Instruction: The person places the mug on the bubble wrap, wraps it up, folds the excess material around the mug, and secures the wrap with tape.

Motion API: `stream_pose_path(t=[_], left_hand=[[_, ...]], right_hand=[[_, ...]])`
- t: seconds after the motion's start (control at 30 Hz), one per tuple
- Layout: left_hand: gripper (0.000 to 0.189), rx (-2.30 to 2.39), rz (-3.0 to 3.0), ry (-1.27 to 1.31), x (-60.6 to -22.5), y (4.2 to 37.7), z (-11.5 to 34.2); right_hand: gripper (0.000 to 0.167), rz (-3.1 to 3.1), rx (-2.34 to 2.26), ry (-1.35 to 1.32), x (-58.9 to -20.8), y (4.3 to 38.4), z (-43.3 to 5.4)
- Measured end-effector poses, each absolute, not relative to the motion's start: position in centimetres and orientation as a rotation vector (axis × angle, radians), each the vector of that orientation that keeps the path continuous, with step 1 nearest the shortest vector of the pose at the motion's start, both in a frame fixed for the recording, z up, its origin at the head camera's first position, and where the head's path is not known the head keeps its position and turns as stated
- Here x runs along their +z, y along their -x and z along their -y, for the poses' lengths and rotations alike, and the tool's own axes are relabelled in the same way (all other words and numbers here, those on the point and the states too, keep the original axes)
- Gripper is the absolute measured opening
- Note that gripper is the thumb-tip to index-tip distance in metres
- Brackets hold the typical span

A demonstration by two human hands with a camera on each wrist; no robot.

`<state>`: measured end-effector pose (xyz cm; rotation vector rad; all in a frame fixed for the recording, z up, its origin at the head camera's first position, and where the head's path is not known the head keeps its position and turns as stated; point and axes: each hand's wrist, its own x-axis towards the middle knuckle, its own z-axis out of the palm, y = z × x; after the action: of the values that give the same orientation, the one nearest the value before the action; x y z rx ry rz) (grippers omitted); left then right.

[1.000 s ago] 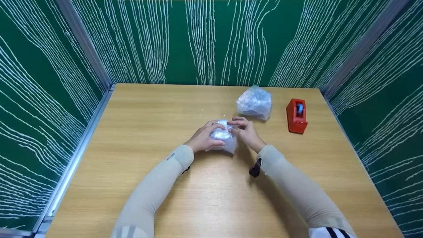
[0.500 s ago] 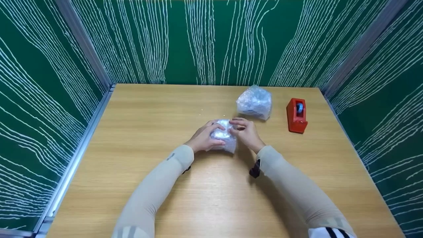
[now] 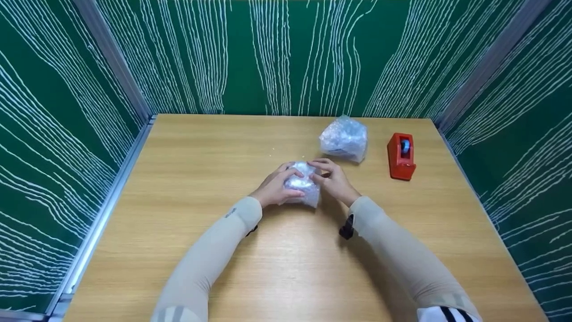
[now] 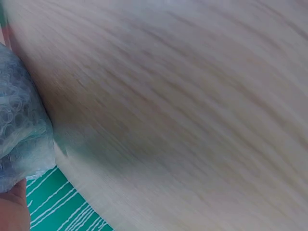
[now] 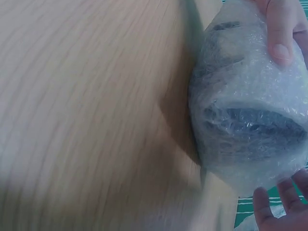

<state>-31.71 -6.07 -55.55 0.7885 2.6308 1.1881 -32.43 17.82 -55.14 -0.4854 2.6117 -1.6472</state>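
Observation:
A bundle wrapped in bubble wrap [image 3: 303,184] sits mid-table, shiny on top, with a loose layer along its near side. My left hand [image 3: 278,187] grips it from the left, thumb on the near side and fingers over the top. At its far right edge, my right hand [image 3: 334,180] holds the wrap between bent fingers and thumb. In the right wrist view, the bundle's [image 5: 250,120] open fold faces the camera, with the left thumb pressed on it above. The left wrist view catches only the bundle's [image 4: 21,120] edge. What is inside stays hidden by the wrap.
Behind and to the right stands a second bubble-wrapped bundle [image 3: 343,139]. A red tape dispenser [image 3: 401,157] is farther right on the wooden table [image 3: 201,152]. Green walls [image 3: 241,58] with white lines enclose the table at the back and sides.
The right hand's fingers shift slightly along the bundle's far right edge. The left hand and the bundle stay where they were.

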Motion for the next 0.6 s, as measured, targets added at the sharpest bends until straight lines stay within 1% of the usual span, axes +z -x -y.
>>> stream_pose_path(t=[0.1, 0.37, 0.47, 0.6], left_hand=[[0.052, 1.166, -2.654, -0.795, -55.4, 31.6, 6.0], [0.054, 1.043, -2.796, -0.910, -55.3, 31.1, 6.2], [0.050, 1.025, -2.862, -0.981, -55.6, 30.8, 6.5], [0.039, 1.016, -2.952, -1.145, -56.0, 30.6, 6.6]], right_hand=[[0.045, -2.601, -1.633, 0.444, -55.3, 32.6, -18.1], [0.046, -2.592, -1.619, 0.367, -55.1, 32.5, -18.3], [0.047, -2.590, -1.602, 0.357, -55.1, 32.4, -18.1], [0.049, -2.598, -1.585, 0.348, -55.0, 32.3, -18.0]])
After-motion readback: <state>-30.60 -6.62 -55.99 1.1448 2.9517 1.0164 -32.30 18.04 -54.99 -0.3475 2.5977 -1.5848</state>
